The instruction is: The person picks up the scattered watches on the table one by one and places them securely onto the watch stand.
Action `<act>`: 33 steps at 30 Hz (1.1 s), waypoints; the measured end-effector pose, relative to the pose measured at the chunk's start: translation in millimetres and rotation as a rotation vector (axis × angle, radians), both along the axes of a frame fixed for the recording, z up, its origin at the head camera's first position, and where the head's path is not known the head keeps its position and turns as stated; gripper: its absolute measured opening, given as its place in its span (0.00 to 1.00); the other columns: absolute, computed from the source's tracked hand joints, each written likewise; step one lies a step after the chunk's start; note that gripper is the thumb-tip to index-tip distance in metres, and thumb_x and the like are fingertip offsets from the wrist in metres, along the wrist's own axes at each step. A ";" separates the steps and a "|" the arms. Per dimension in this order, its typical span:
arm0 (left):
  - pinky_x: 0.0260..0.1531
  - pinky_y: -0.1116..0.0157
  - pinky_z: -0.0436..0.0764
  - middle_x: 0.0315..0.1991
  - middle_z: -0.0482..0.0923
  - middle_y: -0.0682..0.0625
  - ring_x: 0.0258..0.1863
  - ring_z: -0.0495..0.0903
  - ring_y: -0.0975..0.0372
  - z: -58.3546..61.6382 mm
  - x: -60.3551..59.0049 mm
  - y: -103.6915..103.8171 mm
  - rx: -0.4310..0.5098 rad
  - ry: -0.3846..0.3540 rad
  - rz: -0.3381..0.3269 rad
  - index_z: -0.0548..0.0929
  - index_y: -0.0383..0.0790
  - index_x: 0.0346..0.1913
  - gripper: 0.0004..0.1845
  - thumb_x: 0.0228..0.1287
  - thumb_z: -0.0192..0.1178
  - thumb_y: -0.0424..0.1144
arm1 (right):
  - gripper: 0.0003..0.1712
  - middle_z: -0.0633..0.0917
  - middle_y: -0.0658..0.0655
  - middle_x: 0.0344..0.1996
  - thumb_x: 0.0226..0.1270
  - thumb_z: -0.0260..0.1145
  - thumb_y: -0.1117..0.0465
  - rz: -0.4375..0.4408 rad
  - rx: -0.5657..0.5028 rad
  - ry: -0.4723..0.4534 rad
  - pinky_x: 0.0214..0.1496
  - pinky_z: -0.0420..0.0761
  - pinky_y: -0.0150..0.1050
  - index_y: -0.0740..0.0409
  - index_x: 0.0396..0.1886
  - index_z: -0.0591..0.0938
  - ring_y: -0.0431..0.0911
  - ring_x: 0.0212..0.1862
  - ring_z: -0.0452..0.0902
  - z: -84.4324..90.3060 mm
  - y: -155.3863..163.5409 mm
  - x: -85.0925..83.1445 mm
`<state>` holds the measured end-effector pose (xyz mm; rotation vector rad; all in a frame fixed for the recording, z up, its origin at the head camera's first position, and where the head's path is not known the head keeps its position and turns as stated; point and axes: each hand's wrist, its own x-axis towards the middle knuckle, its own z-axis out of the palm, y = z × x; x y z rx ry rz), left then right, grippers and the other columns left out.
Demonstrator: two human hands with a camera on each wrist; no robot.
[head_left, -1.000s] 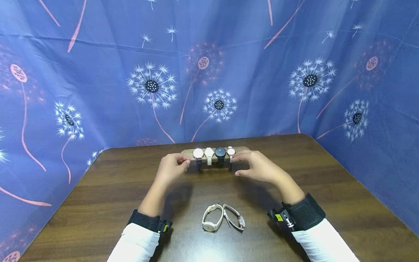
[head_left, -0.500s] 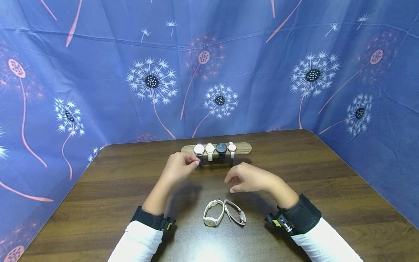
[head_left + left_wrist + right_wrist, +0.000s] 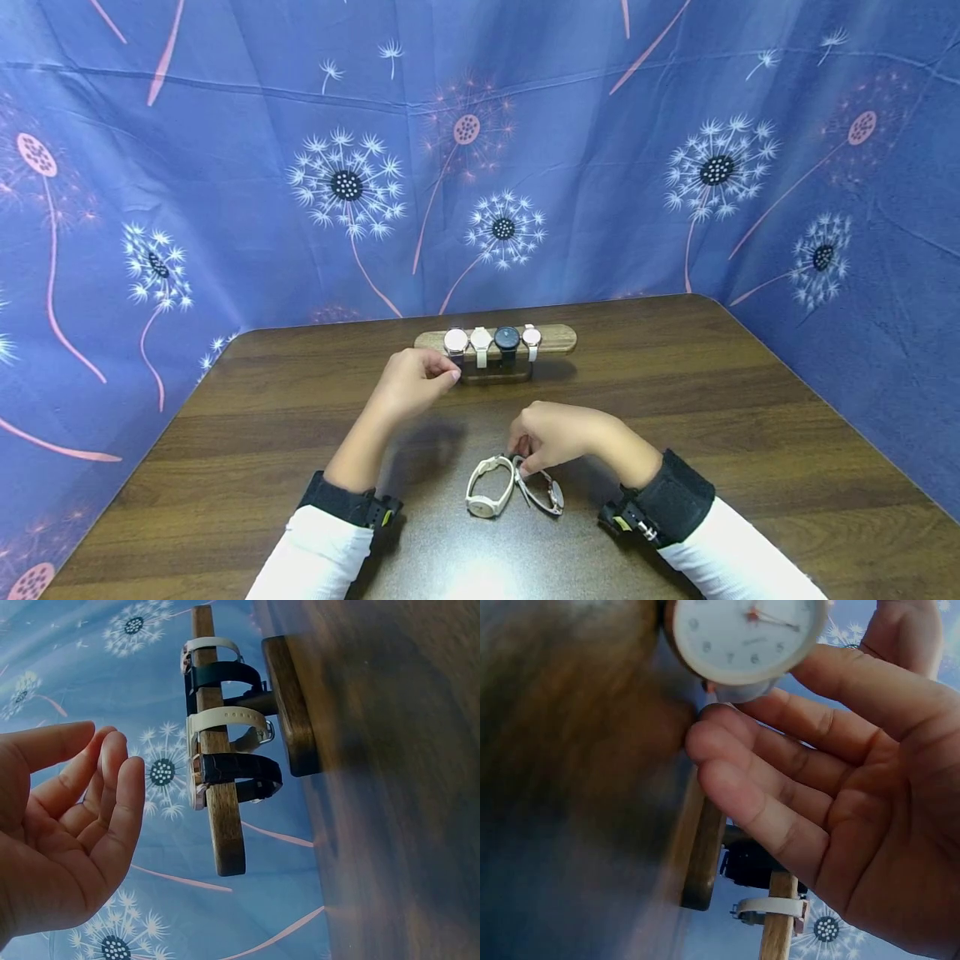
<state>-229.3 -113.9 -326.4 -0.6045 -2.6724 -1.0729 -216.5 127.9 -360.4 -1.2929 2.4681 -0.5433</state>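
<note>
A wooden watch stand [image 3: 558, 339] at the back of the table carries several watches [image 3: 481, 340] on its bar. My left hand [image 3: 420, 379] hovers just in front of the stand's left end; the left wrist view shows the left hand [image 3: 97, 780] relaxed and holding nothing, beside the stand [image 3: 225, 832]. My right hand [image 3: 547, 433] reaches down onto a pink-strapped watch [image 3: 546, 493] lying on the table. In the right wrist view its fingertips [image 3: 705, 720] touch the case of this white-dialled watch [image 3: 742, 634], thumb apart. A white watch [image 3: 486, 493] lies against it on the left.
The brown wooden table [image 3: 750, 417] is walled in by blue dandelion-print cloth [image 3: 225, 208] at the back and both sides. Black wrist straps [image 3: 675, 500] sit over white sleeves.
My right hand left the stand's right end and came back down to the pink-strapped watch near me. The left hand stayed by the stand's left end.
</note>
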 end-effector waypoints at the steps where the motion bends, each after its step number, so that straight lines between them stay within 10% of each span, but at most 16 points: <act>1: 0.35 0.61 0.80 0.29 0.85 0.53 0.30 0.79 0.64 0.3 0.1 0.1 -0.002 0.000 -0.002 0.89 0.38 0.33 0.04 0.61 0.66 0.35 | 0.09 0.85 0.45 0.26 0.54 0.74 0.66 0.003 0.003 0.005 0.33 0.78 0.25 0.61 0.36 0.86 0.31 0.29 0.79 -0.4 -0.2 0.1; 21: 0.32 0.63 0.78 0.25 0.82 0.56 0.27 0.77 0.66 -0.8 0.4 0.1 -0.019 -0.044 -0.042 0.88 0.40 0.31 0.05 0.62 0.64 0.35 | 0.07 0.77 0.40 0.09 0.49 0.68 0.73 -0.018 0.014 0.172 0.25 0.74 0.21 0.58 0.22 0.85 0.26 0.11 0.68 -4.0 -0.7 0.5; 33: 0.32 0.63 0.77 0.23 0.82 0.58 0.26 0.76 0.67 1.0 3.1 0.4 -0.034 -0.036 -0.061 0.88 0.41 0.30 0.06 0.62 0.64 0.36 | 0.07 0.80 0.43 0.16 0.51 0.66 0.74 -0.074 -0.139 0.223 0.24 0.76 0.25 0.59 0.25 0.84 0.28 0.17 0.72 13.1 8.5 -4.3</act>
